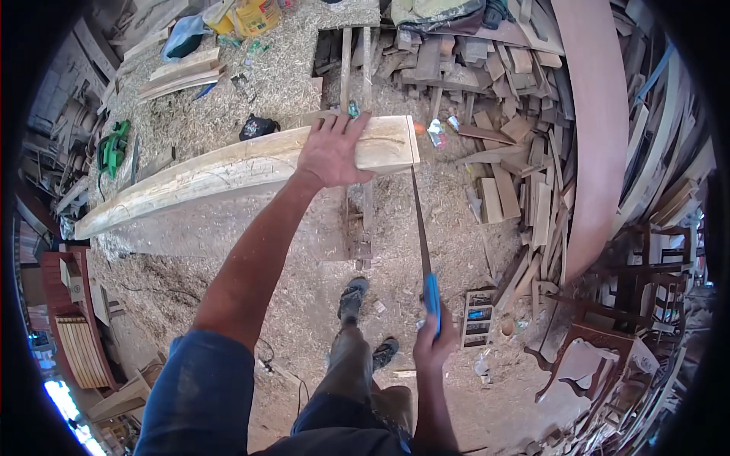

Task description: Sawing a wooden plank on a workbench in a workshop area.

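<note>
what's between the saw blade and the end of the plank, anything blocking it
Nothing visible does. The saw, gripped by its blue handle in the right hand, runs straight up to the end of the plank. The left hand presses the plank's top, left of the blade.

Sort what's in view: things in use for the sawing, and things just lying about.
In use: left hand pressing on the long plank; right hand gripping the blue-handled handsaw.

Lying about: offcut pile, green power tool, yellow container, wooden chairs.
</note>
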Demonstrator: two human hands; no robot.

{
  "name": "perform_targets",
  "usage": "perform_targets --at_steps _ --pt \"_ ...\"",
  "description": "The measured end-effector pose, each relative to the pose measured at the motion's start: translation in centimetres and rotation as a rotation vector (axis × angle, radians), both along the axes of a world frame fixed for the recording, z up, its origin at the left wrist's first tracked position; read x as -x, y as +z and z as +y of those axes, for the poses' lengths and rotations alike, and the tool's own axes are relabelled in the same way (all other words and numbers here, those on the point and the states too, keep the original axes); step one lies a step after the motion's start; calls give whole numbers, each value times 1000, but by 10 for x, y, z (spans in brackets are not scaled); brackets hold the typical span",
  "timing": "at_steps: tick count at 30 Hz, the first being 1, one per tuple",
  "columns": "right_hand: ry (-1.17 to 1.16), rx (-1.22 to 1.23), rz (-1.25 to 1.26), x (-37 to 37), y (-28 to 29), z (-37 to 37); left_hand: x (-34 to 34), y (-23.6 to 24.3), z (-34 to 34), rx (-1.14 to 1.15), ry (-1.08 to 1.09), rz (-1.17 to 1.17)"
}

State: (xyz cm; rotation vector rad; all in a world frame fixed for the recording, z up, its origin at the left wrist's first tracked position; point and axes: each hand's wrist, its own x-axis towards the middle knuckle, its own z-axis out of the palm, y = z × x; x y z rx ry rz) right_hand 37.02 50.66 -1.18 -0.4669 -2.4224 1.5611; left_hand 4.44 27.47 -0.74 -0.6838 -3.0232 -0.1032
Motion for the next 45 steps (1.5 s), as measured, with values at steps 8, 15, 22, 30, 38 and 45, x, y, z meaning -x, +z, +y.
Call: perform_targets --at_steps 8,15,22,30,38,45 --pt "55 53 23 65 -21 3 -5 2 3 -79 -13 0" --pt "-6 46 8 -19 -35 4 1 -1 2 37 20 -17" --pt "83 97 17 78 -31 8 -6 -2 4 -7 6 36" --pt "-17 28 16 -20 -35 3 1 -4 2 32 5 -4" --pt "78 15 52 47 -27 10 -10 -3 3 -14 3 52" --pt "-76 59 -162 -11 -7 4 0 -7 -1 16 -3 32"
